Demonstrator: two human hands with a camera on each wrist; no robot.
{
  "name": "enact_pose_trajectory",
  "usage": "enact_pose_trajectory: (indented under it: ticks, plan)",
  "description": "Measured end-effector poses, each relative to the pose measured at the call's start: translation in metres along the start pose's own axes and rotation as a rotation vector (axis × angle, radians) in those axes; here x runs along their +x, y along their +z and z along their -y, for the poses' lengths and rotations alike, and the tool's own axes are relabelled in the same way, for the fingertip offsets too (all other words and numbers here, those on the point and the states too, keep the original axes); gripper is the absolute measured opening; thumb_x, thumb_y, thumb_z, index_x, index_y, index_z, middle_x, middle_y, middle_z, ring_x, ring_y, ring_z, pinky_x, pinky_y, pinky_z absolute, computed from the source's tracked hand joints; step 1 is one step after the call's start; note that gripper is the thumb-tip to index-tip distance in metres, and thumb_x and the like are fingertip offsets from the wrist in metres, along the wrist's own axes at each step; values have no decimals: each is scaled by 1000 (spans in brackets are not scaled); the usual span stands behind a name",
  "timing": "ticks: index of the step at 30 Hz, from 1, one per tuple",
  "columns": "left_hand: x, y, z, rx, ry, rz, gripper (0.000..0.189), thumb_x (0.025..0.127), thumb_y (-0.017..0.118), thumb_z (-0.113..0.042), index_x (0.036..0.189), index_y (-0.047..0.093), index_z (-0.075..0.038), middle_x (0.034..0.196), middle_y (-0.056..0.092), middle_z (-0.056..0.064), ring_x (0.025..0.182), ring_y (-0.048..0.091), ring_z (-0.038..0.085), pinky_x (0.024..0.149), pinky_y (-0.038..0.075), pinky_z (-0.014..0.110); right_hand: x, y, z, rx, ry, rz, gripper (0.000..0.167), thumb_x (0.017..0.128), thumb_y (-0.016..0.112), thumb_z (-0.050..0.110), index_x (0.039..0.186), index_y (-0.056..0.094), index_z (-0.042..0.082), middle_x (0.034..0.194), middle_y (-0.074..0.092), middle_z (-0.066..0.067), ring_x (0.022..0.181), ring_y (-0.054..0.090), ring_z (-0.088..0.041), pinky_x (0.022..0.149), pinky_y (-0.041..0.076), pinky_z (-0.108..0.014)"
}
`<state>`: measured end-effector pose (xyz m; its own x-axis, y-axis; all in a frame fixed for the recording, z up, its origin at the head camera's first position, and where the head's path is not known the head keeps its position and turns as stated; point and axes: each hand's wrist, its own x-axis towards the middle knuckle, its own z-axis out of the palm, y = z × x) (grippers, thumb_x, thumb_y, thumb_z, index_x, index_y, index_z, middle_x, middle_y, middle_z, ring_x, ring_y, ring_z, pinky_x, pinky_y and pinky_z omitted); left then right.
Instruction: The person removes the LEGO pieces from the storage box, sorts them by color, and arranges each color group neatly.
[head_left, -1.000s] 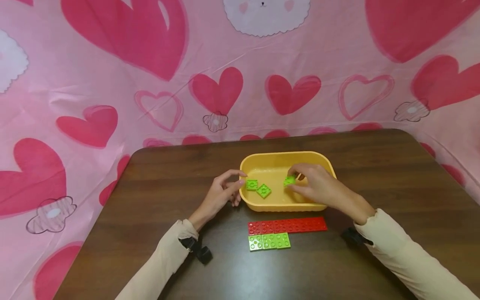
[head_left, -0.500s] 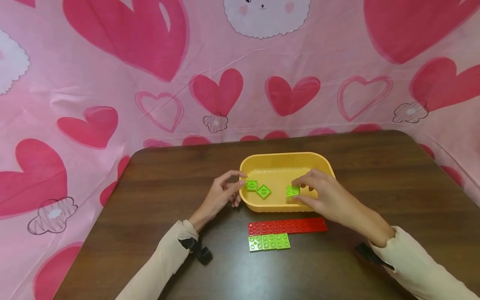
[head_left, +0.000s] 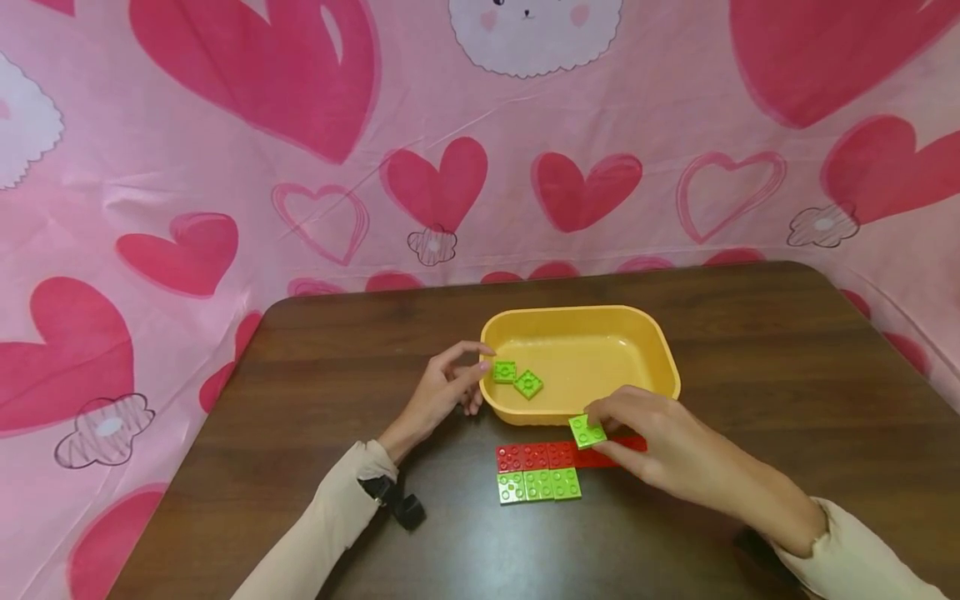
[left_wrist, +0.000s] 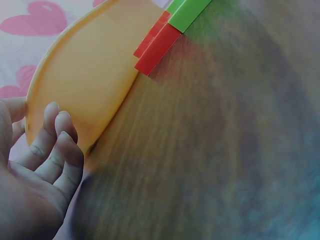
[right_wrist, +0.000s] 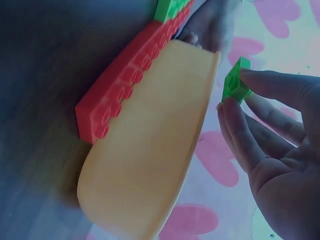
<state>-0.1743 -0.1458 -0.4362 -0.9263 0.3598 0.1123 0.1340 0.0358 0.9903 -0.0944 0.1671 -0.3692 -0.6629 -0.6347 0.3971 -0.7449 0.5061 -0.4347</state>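
In the head view my right hand (head_left: 667, 442) pinches a light green two-by-two toy brick (head_left: 587, 432) between thumb and fingertips, studs facing up. It hovers at the front edge of the yellow tub (head_left: 600, 412), over the row of red bricks (head_left: 535, 457). My left hand (head_left: 442, 383) holds the tub's left rim, thumb and index finger over the edge; the other fingers curl by the outer wall in the left wrist view. Inside the tub lie two green bricks, one square-on (head_left: 505, 372), the other turned (head_left: 528, 384). A row of green bricks (head_left: 538, 486) adjoins the red row.
Everything stands on a dark wooden table (head_left: 360, 333). Behind and beside it hangs a pink cloth (head_left: 510, 108) printed with hearts. Black straps with cameras sit on the wrists; the left wrist camera (head_left: 407, 510) hangs near the table.
My right hand has lifted the green brick out of the tub and brought it toward me, above the red row. My left hand stays at the rim.
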Motion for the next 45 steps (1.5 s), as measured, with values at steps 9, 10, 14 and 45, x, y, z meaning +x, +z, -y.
enact_pose_trajectory:
  ticks: [9, 10, 14, 45]
  plan:
    - [1, 0, 0, -1, 4, -3, 28, 101, 61, -19, 125, 59, -4, 61, 59, 18, 48, 55, 19, 45, 47, 27, -14, 9, 5, 8, -103, 64, 35, 76, 83, 2, 98, 64, 22, 94, 58, 15, 84, 56, -4, 73, 48, -15]
    - [1, 0, 1, -1, 4, -4, 29, 101, 61, -19, 125, 59, -4, 61, 59, 18, 48, 55, 19, 45, 47, 27, -15, 10, 5, 2, -99, 82, 34, 77, 83, 3, 98, 64, 21, 94, 58, 15, 84, 56, -4, 72, 49, -16]
    - [1, 0, 3, -4, 6, 1, 29, 101, 61, -18, 125, 58, -2, 60, 59, 14, 47, 55, 18, 44, 47, 28, -18, 14, 4, -57, -69, 148, 27, 79, 82, 7, 96, 67, 20, 94, 59, 15, 85, 55, -3, 71, 52, -22]
    - [1, 1, -1, 9, 2, -6, 26, 101, 60, -19, 124, 60, -7, 62, 58, 23, 48, 55, 19, 44, 47, 28, -20, 28, 11, -202, -66, 234, 26, 78, 83, 6, 96, 65, 14, 99, 57, 4, 78, 54, -4, 61, 51, -21]
